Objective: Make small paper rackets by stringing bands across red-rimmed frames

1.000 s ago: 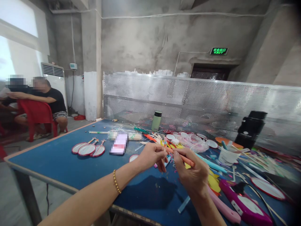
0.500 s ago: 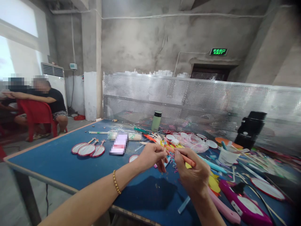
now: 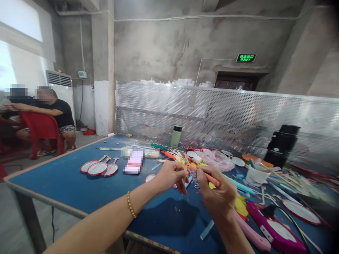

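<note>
My left hand (image 3: 173,176), with a beaded bracelet on its wrist, pinches a small flat stick (image 3: 185,161) upright, with pink and blue bands on it. In my right hand (image 3: 218,192) lies an orange pen-like tool (image 3: 212,177), gripped like a pencil. Its tip points at the stick; whether they touch I cannot tell. Both hands are above the blue table (image 3: 111,194). A small round white disc (image 3: 150,177) is partly hidden behind my left wrist. Below my right hand lies a translucent glue stick (image 3: 207,230).
Several red-rimmed round fans (image 3: 98,168) and a phone (image 3: 134,161) lie to the left. Behind the hands stands a green bottle (image 3: 176,136). At right are a white cup (image 3: 257,175), a purple power strip (image 3: 275,229) and a pink-handled tool (image 3: 251,233). People sit far left.
</note>
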`<state>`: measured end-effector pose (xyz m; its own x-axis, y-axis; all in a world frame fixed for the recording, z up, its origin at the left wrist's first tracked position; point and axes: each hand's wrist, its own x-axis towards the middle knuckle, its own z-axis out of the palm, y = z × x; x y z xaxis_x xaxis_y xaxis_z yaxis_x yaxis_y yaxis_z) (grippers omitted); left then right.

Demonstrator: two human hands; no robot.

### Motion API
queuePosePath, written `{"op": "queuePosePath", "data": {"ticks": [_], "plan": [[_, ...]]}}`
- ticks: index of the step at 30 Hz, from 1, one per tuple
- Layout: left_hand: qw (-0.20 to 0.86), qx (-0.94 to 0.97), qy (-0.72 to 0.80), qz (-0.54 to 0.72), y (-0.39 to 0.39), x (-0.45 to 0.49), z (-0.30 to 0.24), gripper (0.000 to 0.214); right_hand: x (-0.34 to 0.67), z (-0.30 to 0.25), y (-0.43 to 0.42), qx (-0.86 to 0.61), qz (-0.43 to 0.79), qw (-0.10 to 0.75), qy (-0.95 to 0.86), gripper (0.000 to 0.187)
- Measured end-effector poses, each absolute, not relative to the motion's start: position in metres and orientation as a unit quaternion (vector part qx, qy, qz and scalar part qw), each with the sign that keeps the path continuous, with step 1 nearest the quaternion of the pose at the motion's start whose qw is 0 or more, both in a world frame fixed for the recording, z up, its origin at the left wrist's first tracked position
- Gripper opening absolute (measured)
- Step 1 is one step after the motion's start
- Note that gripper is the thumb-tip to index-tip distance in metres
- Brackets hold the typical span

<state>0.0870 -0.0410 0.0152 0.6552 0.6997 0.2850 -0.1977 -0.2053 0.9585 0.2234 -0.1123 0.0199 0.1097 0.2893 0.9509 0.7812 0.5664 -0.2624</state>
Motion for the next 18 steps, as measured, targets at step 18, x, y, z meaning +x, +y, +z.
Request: {"op": "queuePosePath", "data": {"ticks": [18], "plan": [[0.600, 0.687, 0.177, 0.369, -0.0402, 0.0866, 0.0127, 0.023, 0.2234, 0.0179, -0.1111, -0.425, -0.199, 0.612, -0.636, 0.010]]}}
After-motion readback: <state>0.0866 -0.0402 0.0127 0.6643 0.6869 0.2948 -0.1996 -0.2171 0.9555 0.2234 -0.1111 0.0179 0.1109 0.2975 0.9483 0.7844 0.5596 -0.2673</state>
